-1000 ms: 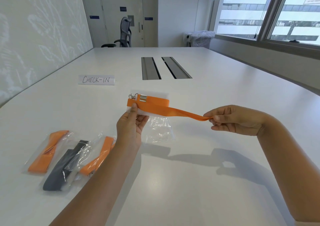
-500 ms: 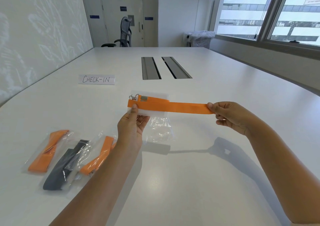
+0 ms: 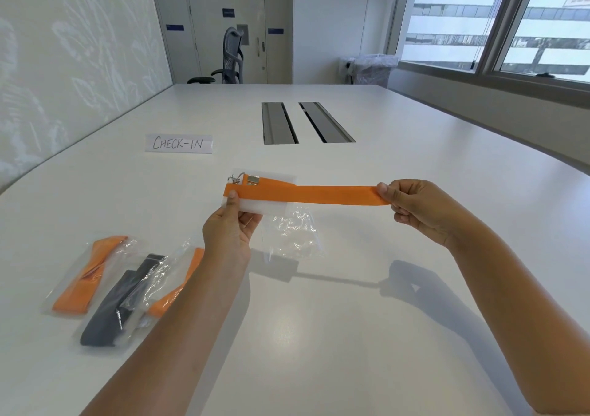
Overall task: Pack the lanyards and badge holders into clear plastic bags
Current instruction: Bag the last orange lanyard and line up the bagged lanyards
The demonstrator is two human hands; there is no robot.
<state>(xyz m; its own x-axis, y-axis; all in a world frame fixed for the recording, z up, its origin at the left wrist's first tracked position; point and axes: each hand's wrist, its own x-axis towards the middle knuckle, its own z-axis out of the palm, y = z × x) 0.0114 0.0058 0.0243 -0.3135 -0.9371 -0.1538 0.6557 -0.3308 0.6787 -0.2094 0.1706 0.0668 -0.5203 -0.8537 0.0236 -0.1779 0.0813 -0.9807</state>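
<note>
- Lanyard [image 3: 322, 194], orange, is stretched flat in the air between both hands above the white table [image 3: 319, 335] in the head view, the only view given.
- Left hand [image 3: 228, 228] pinches the clip end, thumb pressing the strap against a frosted badge holder [image 3: 255, 206]; the metal clip [image 3: 234, 179] pokes out at the top corner.
- Right hand [image 3: 415, 208] pinches the far end of the strap, fingers curled round it.
- An empty clear bag [image 3: 292, 233] lies on the table just under the holder; it may be touching the holder's lower edge, though the clear film makes that hard to judge.
- Three packed bags [image 3: 127, 288] lie overlapping near the left forearm.
- Risks, as I judge them: the long strap could spring loose when folded and bunch at the bag's mouth; the clip could snag or pierce the thin film; the slick holder could slip from under the thumb; the left forearm could sweep the packed bags.
</note>
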